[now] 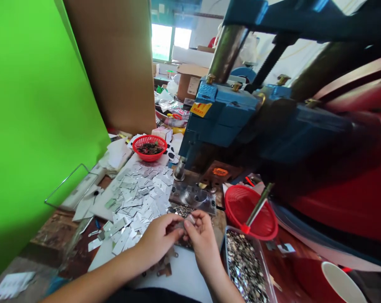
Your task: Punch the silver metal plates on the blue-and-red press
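Note:
My left hand (160, 237) and my right hand (200, 235) meet low in the middle, fingers curled and closed together. Between their fingertips is a small flat metal plate (189, 219), mostly covered by the fingers. Just beyond the hands stands the steel die (190, 195) of a blue press (222, 113), with tiny metal scraps (181, 209) at its front. To the left spreads a heap of loose flat metal plates (136, 193). Beneath my wrists, several small notched metal pieces (165, 267) lie on a white surface (186, 277).
A red basket (149, 156) of dark parts stands behind the plates. At right are another red basket (269, 229) with a metal rod (258, 206) in it and a clear bin (249, 269) of scraps. A green panel (35, 118) borders the left; a red flywheel (351, 168) the right.

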Demonstrator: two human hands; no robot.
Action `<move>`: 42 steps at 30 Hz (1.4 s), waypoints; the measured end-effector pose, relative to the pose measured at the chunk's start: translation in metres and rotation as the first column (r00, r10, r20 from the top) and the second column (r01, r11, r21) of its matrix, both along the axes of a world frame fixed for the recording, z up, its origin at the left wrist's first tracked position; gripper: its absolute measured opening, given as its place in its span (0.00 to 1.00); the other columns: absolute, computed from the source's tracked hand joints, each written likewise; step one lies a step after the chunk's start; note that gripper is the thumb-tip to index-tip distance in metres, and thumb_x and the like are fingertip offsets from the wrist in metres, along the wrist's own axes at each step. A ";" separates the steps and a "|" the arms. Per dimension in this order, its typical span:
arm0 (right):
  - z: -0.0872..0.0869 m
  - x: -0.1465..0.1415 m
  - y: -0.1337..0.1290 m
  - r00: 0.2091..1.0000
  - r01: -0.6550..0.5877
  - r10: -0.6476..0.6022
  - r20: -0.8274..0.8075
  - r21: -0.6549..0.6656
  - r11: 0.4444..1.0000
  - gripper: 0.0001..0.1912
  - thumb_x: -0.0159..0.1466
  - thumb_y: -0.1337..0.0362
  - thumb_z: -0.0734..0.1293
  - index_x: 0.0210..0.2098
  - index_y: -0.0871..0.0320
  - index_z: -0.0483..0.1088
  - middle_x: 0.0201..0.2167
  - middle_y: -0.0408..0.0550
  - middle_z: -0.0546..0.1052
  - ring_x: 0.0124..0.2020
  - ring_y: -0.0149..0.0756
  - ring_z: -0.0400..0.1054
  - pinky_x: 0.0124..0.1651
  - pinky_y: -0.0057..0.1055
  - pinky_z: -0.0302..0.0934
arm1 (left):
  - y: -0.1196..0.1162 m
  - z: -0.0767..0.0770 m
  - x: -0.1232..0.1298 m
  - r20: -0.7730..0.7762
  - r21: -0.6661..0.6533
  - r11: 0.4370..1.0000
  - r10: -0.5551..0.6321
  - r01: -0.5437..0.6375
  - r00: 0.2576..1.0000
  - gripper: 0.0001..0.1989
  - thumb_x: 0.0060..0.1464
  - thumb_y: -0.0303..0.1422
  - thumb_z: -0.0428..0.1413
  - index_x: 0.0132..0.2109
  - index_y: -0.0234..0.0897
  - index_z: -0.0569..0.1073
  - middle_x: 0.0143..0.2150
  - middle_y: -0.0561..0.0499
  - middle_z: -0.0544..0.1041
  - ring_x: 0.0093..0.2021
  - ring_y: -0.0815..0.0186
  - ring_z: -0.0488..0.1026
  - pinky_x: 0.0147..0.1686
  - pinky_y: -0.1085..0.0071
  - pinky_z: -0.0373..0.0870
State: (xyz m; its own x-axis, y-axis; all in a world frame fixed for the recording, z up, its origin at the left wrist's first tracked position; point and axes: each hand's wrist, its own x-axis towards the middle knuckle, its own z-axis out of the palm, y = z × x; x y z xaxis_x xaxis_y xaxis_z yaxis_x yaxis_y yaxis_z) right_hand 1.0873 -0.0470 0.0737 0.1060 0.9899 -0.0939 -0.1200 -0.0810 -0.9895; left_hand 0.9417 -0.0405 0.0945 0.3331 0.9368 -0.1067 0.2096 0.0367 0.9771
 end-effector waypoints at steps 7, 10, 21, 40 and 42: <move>0.012 0.021 0.012 0.802 -0.023 -0.139 0.581 0.263 0.964 0.07 0.61 0.66 0.63 0.35 0.54 0.73 0.35 0.47 0.76 0.40 0.39 0.68 0.45 0.36 0.61 | 0.042 0.004 0.011 -0.248 0.324 0.944 0.026 0.057 0.968 0.10 0.56 0.37 0.50 0.40 0.42 0.76 0.38 0.51 0.78 0.40 0.63 0.73 0.42 0.66 0.69; 0.015 0.031 0.032 0.736 0.052 -0.243 0.632 0.305 0.951 0.07 0.61 0.67 0.63 0.35 0.54 0.74 0.34 0.47 0.75 0.39 0.38 0.67 0.45 0.35 0.60 | 0.070 0.001 0.025 -0.299 0.419 0.906 0.065 0.069 0.952 0.10 0.56 0.37 0.51 0.41 0.42 0.75 0.39 0.51 0.78 0.40 0.62 0.73 0.43 0.64 0.68; 0.001 0.051 0.097 0.732 0.192 -0.302 0.611 0.239 0.952 0.09 0.54 0.71 0.67 0.36 0.59 0.73 0.38 0.49 0.71 0.44 0.39 0.66 0.51 0.36 0.60 | 0.136 -0.020 0.055 -0.319 0.419 0.902 0.038 0.105 0.947 0.13 0.51 0.33 0.51 0.42 0.36 0.75 0.43 0.46 0.77 0.47 0.58 0.72 0.51 0.59 0.65; 0.012 0.069 0.026 0.733 0.157 -0.290 0.616 0.262 0.952 0.07 0.62 0.67 0.61 0.33 0.55 0.72 0.33 0.46 0.74 0.40 0.36 0.68 0.46 0.33 0.62 | 0.094 0.006 -0.012 -0.671 0.320 0.868 -0.076 0.381 0.737 0.12 0.57 0.38 0.48 0.39 0.44 0.76 0.40 0.51 0.76 0.40 0.60 0.72 0.41 0.62 0.67; 0.011 0.073 0.012 0.725 0.148 -0.269 0.634 0.239 0.960 0.08 0.62 0.66 0.61 0.34 0.55 0.72 0.34 0.46 0.75 0.40 0.37 0.69 0.47 0.33 0.62 | 0.083 0.001 -0.022 -0.717 0.299 0.845 -0.107 0.443 0.689 0.12 0.56 0.37 0.48 0.39 0.45 0.76 0.39 0.50 0.76 0.39 0.60 0.72 0.40 0.61 0.67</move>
